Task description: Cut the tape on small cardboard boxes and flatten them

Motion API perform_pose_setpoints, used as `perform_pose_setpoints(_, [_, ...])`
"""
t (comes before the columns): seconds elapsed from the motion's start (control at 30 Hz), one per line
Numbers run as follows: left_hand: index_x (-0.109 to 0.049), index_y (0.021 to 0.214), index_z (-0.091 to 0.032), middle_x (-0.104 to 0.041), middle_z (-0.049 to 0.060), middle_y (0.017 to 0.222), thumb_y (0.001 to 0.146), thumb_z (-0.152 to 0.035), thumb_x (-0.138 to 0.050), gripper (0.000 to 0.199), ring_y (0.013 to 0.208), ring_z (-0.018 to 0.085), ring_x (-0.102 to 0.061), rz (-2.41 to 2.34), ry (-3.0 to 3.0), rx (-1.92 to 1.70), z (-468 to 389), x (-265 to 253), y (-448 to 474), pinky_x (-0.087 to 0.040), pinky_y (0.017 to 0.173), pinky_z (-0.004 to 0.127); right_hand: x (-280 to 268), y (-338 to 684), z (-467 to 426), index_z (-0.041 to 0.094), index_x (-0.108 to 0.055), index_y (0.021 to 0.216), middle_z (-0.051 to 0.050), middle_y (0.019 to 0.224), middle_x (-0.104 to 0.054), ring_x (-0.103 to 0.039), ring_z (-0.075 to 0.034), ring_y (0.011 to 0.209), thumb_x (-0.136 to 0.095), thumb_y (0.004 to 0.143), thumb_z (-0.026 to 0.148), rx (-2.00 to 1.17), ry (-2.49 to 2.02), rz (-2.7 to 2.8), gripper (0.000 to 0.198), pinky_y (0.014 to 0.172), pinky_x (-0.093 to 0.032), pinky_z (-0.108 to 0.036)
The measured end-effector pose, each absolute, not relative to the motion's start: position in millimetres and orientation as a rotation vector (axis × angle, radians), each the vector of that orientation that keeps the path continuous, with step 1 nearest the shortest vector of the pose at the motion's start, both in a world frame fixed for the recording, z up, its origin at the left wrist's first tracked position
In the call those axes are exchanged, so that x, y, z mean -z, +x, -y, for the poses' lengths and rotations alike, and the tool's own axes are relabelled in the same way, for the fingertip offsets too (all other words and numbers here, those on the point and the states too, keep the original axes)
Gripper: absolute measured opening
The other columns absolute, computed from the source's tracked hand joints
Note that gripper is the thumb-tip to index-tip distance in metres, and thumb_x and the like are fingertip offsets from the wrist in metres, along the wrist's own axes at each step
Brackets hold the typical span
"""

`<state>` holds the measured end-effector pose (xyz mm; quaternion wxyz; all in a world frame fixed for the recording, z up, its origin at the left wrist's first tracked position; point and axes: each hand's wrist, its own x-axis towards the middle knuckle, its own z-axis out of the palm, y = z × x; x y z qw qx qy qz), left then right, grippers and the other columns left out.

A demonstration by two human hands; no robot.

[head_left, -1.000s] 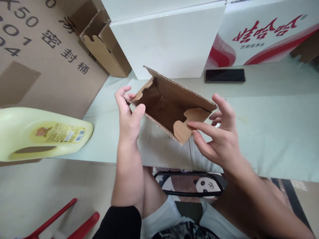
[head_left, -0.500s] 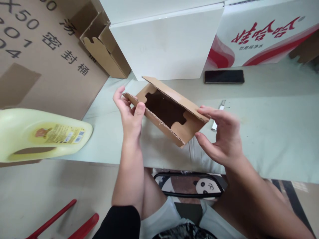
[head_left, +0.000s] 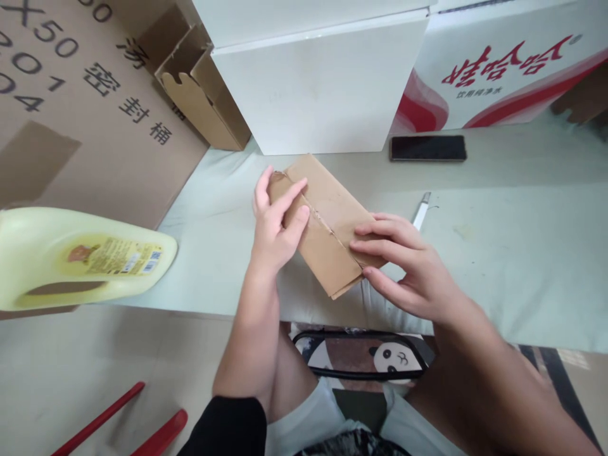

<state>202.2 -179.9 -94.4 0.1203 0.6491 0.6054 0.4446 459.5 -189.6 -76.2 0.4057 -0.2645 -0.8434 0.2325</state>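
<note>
A small brown cardboard box (head_left: 339,209) lies slanted in front of me, its two long top flaps folded down and meeting along a rough seam. My left hand (head_left: 280,218) grips its far left end, thumb and forefinger on the top near the seam, other fingers round the edge. At the near right end rests my right hand (head_left: 403,259), with fingers on the flap and the thumb by the seam's end. The inside of the box is hidden. Just beyond my right hand is a white utility knife (head_left: 421,210), its lower part covered by that hand.
A black phone (head_left: 427,148) lies at the back right before a white and red carton (head_left: 484,76). A large white box (head_left: 318,88) stands behind. To the left are a yellow jug (head_left: 85,256), a large brown carton (head_left: 85,145) and an open small carton (head_left: 204,101).
The box's flaps stood partly raised with the dark inside showing; now they are folded down. My left hand has moved right onto the top, and my right hand has come onto the flap.
</note>
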Motion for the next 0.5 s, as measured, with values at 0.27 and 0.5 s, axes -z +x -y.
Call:
perform_pose_setpoints(0.27, [-0.073, 0.13, -0.037, -0.026, -0.001, 0.169, 0.094, -0.059, -0.063, 0.044, 0.162, 0.033, -0.017, -1.775, 1.68, -1.312, 179, 96, 192, -0.02, 0.133, 0.05, 89, 474, 180, 0.031, -0.055, 0.143, -0.012, 0.149, -0.058, -0.063, -0.028, 0.13, -0.059, 0.099, 0.038, -0.923, -0.842, 1.873, 0.045, 0.105, -0.056, -0.048])
perform_pose_setpoints(0.5, [-0.071, 0.131, -0.036, -0.024, -0.003, 0.171, 0.092, -0.054, -0.065, 0.043, 0.162, 0.03, -0.021, -1.762, 1.526, -1.593, 166, 118, 178, -0.024, 0.132, 0.046, 109, 477, 170, 0.028, -0.058, 0.142, -0.011, 0.145, -0.064, -0.066, -0.031, 0.128, -0.051, 0.098, 0.061, -1.272, -1.258, 1.843, 0.055, 0.105, -0.055, -0.056])
